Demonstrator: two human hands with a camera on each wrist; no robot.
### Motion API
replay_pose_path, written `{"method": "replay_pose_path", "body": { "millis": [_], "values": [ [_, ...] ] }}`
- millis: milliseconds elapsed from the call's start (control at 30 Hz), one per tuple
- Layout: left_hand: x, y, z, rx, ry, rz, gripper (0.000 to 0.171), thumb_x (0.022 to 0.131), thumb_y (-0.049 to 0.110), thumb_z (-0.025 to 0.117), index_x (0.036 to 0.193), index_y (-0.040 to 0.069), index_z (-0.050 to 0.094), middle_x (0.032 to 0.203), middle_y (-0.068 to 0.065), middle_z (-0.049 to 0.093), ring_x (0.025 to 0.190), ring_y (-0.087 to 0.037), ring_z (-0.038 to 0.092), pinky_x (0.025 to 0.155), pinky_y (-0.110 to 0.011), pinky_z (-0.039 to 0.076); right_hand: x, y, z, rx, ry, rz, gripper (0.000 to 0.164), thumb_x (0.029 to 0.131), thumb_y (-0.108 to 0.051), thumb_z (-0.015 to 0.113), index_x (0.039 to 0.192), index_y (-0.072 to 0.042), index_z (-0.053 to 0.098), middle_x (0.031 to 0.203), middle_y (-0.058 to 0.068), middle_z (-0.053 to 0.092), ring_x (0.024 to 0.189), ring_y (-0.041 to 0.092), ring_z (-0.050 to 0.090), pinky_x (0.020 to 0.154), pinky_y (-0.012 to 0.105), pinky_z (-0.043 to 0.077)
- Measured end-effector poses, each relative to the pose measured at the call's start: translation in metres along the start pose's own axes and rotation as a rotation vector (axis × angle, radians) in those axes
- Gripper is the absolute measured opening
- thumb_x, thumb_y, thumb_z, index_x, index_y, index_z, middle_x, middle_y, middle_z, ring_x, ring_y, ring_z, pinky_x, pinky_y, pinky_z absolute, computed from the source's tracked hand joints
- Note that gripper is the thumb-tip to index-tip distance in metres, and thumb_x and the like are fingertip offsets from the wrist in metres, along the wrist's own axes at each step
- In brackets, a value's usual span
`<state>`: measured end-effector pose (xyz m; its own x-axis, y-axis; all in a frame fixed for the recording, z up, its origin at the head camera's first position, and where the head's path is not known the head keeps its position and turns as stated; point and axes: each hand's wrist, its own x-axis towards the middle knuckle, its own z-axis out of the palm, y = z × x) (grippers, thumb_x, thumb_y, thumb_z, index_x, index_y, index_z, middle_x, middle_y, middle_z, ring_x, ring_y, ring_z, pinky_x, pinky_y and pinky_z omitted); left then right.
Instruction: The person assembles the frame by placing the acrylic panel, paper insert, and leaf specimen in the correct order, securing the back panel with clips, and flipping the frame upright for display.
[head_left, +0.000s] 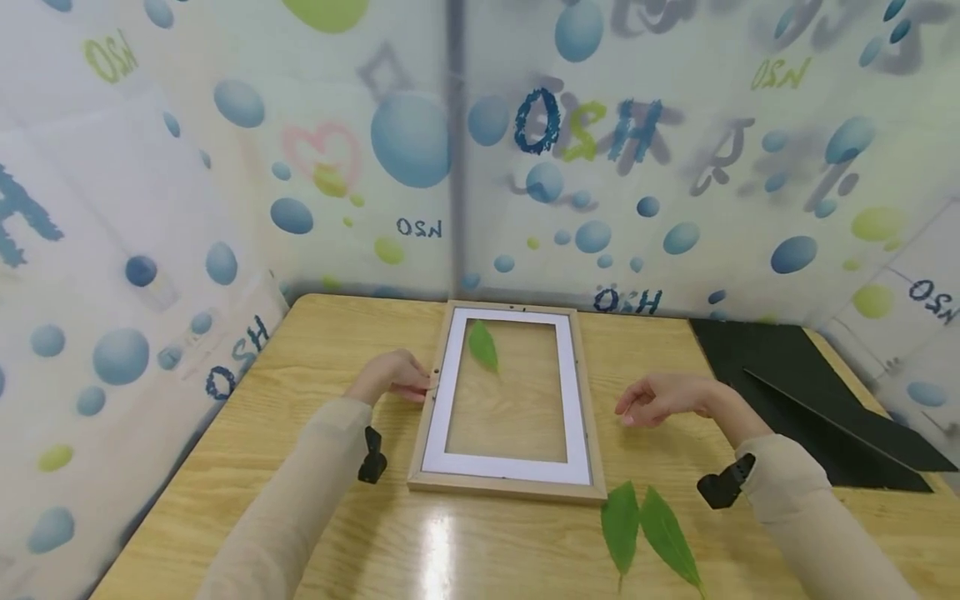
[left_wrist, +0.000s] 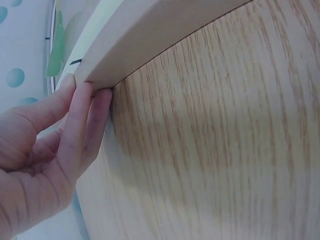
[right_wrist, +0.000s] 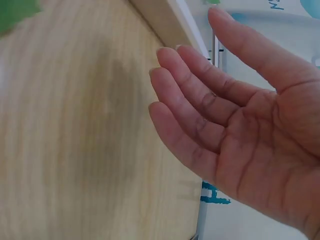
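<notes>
A light wood picture frame [head_left: 507, 490] with a white mat [head_left: 510, 469] lies flat on the wooden table. One green leaf [head_left: 483, 345] sits within the mat's window, toward the upper left. My left hand [head_left: 393, 375] is at the frame's left rail. In the left wrist view, the tips of the left hand's fingers [left_wrist: 77, 112] touch the rail's outer side, with the thumb at its top edge. To the right of the frame, my right hand [head_left: 666, 400] hovers over the table with loosely bent fingers and an empty palm.
Two more green leaves [head_left: 620, 527] lie by the frame's lower right corner. At the far right is a black backing board [head_left: 780, 350] with a raised stand flap. A patterned curtain [head_left: 360, 250] hangs along the table's back and left edges.
</notes>
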<state>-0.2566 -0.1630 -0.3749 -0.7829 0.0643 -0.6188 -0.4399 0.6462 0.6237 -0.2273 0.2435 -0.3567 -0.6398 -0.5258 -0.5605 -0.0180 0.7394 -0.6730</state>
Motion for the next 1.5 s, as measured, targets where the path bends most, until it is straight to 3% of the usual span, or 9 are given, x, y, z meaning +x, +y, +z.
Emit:
{"method": "replay_pose_path", "body": {
  "millis": [267,600,867,1067,1233,1367,1500],
  "values": [
    [0.001,-0.002,-0.002,-0.023,-0.002,0.000,0.027,0.087,0.009,0.061,0.108,-0.005,0.052,0.080,-0.005,0.052,0.056,-0.006,0.058,0.062,-0.017,0.055,-0.012,0.014,0.017,-0.020,-0.142,-0.006,0.030,0.080,-0.017,0.070,0.104,0.000,0.061,0.093,0.004,0.062,0.086,0.014,0.055,0.075,0.024,0.049],
    [0.002,-0.002,-0.001,-0.034,-0.003,0.001,0.027,0.086,0.007,0.061,0.108,-0.005,0.050,0.081,-0.005,0.052,0.058,-0.007,0.058,0.063,-0.018,0.056,-0.022,0.025,0.031,0.009,-0.262,-0.055,0.024,0.074,-0.006,0.073,0.094,0.003,0.064,0.080,0.002,0.064,0.072,0.008,0.059,0.067,0.019,0.050],
    [0.002,-0.002,-0.002,-0.044,-0.018,0.004,0.028,0.087,0.006,0.060,0.110,-0.006,0.051,0.082,-0.006,0.052,0.058,-0.007,0.058,0.063,-0.017,0.056,-0.024,0.026,0.035,-0.059,-0.261,-0.141,0.021,0.073,-0.009,0.074,0.088,0.002,0.064,0.077,-0.004,0.060,0.068,0.003,0.054,0.062,0.016,0.048],
    [0.001,0.000,-0.001,-0.064,-0.028,0.003,0.027,0.087,0.005,0.060,0.109,-0.007,0.050,0.080,-0.005,0.052,0.058,-0.007,0.058,0.063,-0.017,0.055,-0.021,0.026,0.037,-0.080,-0.305,-0.175,0.020,0.074,-0.010,0.073,0.080,0.006,0.062,0.071,-0.009,0.056,0.062,-0.002,0.048,0.058,0.013,0.044],
    [0.002,-0.001,0.000,-0.069,-0.019,0.007,0.026,0.087,0.005,0.060,0.109,-0.007,0.051,0.080,-0.005,0.053,0.060,-0.008,0.058,0.065,-0.018,0.056,-0.021,0.027,0.033,-0.067,-0.352,-0.154,0.024,0.079,-0.010,0.068,0.076,0.010,0.054,0.064,-0.009,0.048,0.057,-0.003,0.041,0.056,0.011,0.038],
    [0.002,-0.002,0.000,-0.062,-0.009,0.004,0.024,0.087,0.005,0.060,0.107,-0.006,0.052,0.080,-0.005,0.053,0.061,-0.009,0.058,0.065,-0.019,0.056,-0.023,0.028,0.028,0.021,-0.356,-0.058,0.029,0.082,-0.007,0.063,0.077,0.015,0.044,0.060,-0.008,0.041,0.058,0.000,0.043,0.060,0.015,0.047],
    [0.001,-0.002,-0.001,-0.048,-0.005,0.007,0.024,0.087,0.006,0.060,0.107,-0.006,0.053,0.080,-0.005,0.053,0.061,-0.009,0.058,0.065,-0.018,0.056,-0.027,0.029,0.023,0.140,-0.305,-0.008,0.020,0.085,-0.007,0.060,0.077,0.005,0.046,0.063,-0.006,0.050,0.068,0.012,0.062,0.069,0.031,0.057]
  ]
}}
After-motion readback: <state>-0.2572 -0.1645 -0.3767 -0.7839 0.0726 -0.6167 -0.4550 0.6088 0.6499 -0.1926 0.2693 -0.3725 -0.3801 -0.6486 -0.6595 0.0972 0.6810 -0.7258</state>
